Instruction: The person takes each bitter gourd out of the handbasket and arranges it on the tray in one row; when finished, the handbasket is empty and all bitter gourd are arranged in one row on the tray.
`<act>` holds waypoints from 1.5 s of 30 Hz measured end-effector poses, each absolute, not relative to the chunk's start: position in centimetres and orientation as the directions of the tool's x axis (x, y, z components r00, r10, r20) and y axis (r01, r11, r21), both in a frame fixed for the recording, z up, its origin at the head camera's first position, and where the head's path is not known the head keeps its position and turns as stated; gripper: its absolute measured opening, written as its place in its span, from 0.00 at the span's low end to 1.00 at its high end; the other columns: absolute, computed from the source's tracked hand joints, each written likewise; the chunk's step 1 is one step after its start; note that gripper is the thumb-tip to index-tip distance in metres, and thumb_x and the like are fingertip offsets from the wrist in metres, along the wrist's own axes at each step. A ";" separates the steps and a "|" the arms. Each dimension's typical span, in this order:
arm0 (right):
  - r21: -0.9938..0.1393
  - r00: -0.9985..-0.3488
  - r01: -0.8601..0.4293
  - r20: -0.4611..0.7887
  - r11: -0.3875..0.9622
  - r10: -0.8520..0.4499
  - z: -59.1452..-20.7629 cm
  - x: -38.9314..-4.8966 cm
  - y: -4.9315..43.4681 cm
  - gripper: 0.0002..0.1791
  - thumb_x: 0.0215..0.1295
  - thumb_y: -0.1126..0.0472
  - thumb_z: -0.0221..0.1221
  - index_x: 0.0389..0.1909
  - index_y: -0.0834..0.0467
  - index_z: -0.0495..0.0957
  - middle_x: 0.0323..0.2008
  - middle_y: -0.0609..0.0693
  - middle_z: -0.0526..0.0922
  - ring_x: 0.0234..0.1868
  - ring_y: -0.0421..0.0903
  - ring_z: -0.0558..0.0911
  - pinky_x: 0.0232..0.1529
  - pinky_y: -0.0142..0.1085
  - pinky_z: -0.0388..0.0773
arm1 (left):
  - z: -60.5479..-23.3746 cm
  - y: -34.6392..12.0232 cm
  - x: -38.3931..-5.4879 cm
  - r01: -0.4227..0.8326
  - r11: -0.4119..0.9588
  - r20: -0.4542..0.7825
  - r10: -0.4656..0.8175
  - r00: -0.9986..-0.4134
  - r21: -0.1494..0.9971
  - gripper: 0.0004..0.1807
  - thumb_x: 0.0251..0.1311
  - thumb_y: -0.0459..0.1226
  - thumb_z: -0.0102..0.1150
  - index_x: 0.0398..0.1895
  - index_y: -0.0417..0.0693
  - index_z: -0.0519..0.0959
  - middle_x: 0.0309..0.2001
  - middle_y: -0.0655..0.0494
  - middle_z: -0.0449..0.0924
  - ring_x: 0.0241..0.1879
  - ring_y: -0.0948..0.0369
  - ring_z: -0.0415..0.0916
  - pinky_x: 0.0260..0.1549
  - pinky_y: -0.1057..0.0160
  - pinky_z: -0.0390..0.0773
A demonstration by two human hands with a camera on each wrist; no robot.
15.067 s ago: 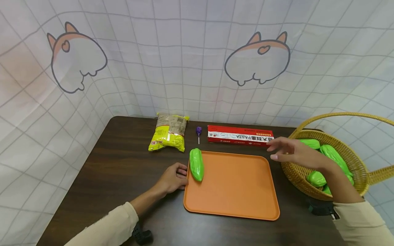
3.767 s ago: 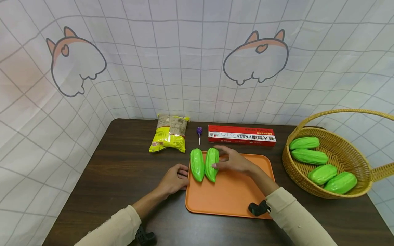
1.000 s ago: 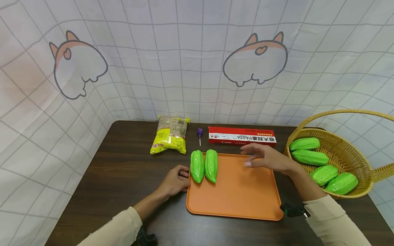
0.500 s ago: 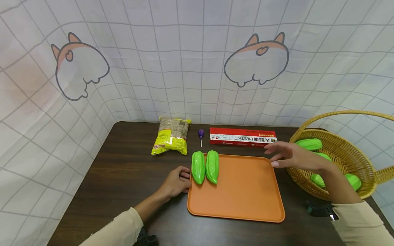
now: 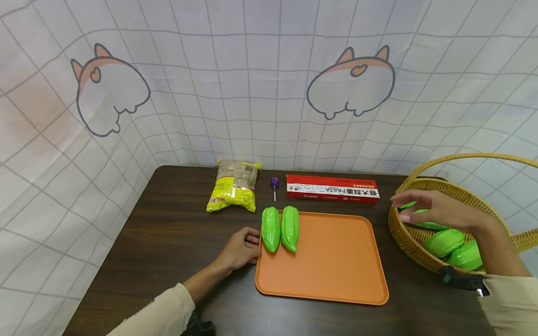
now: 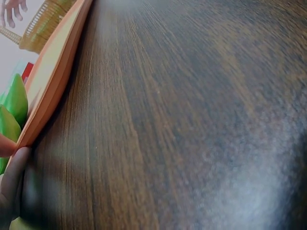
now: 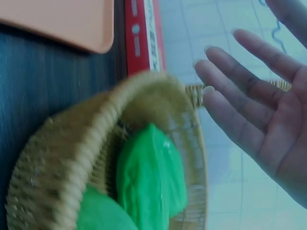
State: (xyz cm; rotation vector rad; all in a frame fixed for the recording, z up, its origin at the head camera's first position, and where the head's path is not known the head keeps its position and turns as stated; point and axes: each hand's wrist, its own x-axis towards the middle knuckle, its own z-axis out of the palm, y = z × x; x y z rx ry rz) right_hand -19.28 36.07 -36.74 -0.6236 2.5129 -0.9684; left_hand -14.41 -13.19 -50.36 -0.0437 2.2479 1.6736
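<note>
Two green, ridged, melon-like vegetables lie side by side on the orange tray [image 5: 328,261]: an outer one [image 5: 271,229] and an inner one [image 5: 290,228]. My left hand [image 5: 238,249] holds the tray's left rim; in the left wrist view a finger [image 6: 18,167] presses its outer wall. Over the wicker basket [image 5: 403,238] hovers my right hand [image 5: 445,210], its fingers loosely spread and holding nothing. Several more green vegetables [image 5: 444,242] lie in the basket, partly hidden by that hand. The right wrist view shows one of them [image 7: 151,177] below the palm.
Behind the tray stand a yellow-and-clear packet [image 5: 233,186], a purple lollipop [image 5: 274,183] and a red pasta box [image 5: 332,189]. The basket's tall handle [image 5: 475,155] arches above its opening. A white gridded cloth [image 5: 269,84] hangs along the back of the dark table [image 5: 168,233].
My right hand, first setting the second green vegetable beside the other on the tray, has let it go and moved right, over the basket. My left hand has stayed at the tray's rim.
</note>
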 end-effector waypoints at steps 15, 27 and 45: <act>-0.521 -0.890 -0.209 -0.249 0.828 -0.381 -37.5 -21.2 40.6 0.28 0.70 0.50 0.60 0.66 0.57 0.72 0.62 0.61 0.77 0.50 0.34 0.78 0.42 0.33 0.80 | -50.2 -13.2 -14.4 -0.223 0.299 -0.283 0.175 -0.943 0.928 0.29 0.48 0.26 0.65 0.58 0.36 0.73 0.48 0.42 0.75 0.39 0.57 0.80 0.30 0.58 0.88; -0.476 -0.898 -0.191 -0.268 0.858 -0.348 -38.9 -22.6 42.2 0.29 0.70 0.50 0.60 0.64 0.65 0.73 0.60 0.69 0.75 0.57 0.68 0.77 0.46 0.54 0.81 | -50.2 -13.2 -14.3 -0.223 0.302 -0.283 0.174 -0.943 0.927 0.29 0.48 0.27 0.65 0.58 0.36 0.73 0.48 0.42 0.75 0.39 0.57 0.80 0.29 0.59 0.88; -0.386 -0.889 -0.176 -0.333 0.905 -0.315 -40.5 -23.6 43.8 0.35 0.68 0.46 0.62 0.61 0.71 0.73 0.58 0.76 0.74 0.55 0.74 0.75 0.43 0.55 0.80 | -50.1 -13.3 -14.3 -0.230 0.297 -0.292 0.183 -0.939 0.927 0.30 0.47 0.27 0.64 0.59 0.36 0.72 0.49 0.42 0.75 0.40 0.56 0.80 0.30 0.58 0.88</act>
